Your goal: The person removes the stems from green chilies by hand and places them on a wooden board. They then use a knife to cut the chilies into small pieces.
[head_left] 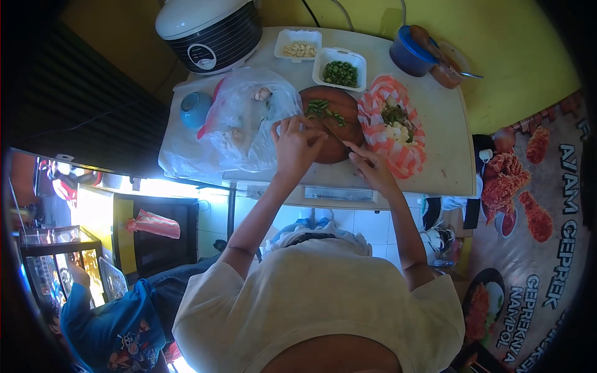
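A round brown cutting board (347, 110) lies on the table, with chopped green pieces (319, 107) on its upper left part. My right hand (371, 166) is closed around the handle of a knife (336, 133), whose blade points up and left across the board. At the board's left edge, my left hand (296, 144) has its fingers bent together near the blade tip; what they pinch is hidden. Beside that hand lies a clear plastic bag (249, 118) with garlic bulbs (262, 94). Right of the board sits a red-and-white striped bag (407, 163) holding pale and green scraps.
Behind the board stand a foam tray of peeled garlic cloves (300, 50) and one of chopped greens (340, 73). A rice cooker (211, 37), a light blue cup (196, 110) and a blue tub (411, 55) are on the table (444, 137). Another person (124, 317) is at lower left.
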Demonstrator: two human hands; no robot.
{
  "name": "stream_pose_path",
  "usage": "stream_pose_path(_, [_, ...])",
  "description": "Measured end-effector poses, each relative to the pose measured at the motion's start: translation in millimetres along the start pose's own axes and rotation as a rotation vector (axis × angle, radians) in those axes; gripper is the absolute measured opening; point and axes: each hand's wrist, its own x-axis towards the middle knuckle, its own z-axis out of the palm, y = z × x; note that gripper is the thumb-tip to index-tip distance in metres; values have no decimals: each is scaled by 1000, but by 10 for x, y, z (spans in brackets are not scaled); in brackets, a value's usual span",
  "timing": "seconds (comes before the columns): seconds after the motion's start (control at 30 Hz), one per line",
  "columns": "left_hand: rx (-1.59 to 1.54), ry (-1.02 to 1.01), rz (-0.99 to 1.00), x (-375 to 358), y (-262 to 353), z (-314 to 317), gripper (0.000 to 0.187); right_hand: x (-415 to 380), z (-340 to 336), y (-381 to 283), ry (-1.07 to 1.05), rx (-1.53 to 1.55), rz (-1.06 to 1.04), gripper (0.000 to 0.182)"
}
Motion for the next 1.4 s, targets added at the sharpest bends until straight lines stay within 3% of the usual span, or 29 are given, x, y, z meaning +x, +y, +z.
stream_pose_path(0.4, [-34,25,17,267,-117,-82,13,-91,-270,-266,-52,131,106,42])
stream_pose_path(0.53, [-50,-43,70,488,-265,-202,17,-163,-349,-198,-165,21,142,41])
stream_pose_path(0.7, [-7,-221,251,669,-302,-166,16,-17,-439,-140,-150,-24,137,40])
stream_pose_path(0.83, [-9,-255,312,771,-300,-50,13,221,-535,-149,-189,-118,28,37])
stream_pose_path(0.93, [5,-273,340,812,-295,-30,12,244,-557,-352,-222,-80,145,35])
stream_pose_path(1.03, [-12,-284,336,840,-294,-16,12,250,-559,-297,-207,-94,94,35])
stream_pose_path(1.23, [-42,-259,326,858,-294,-32,11,247,-556,-122,-169,-50,-5,39])
stream_pose_path(1.4, [-57,-66,272,896,-281,-132,8,76,-497,-72,-14,-20,66,38])
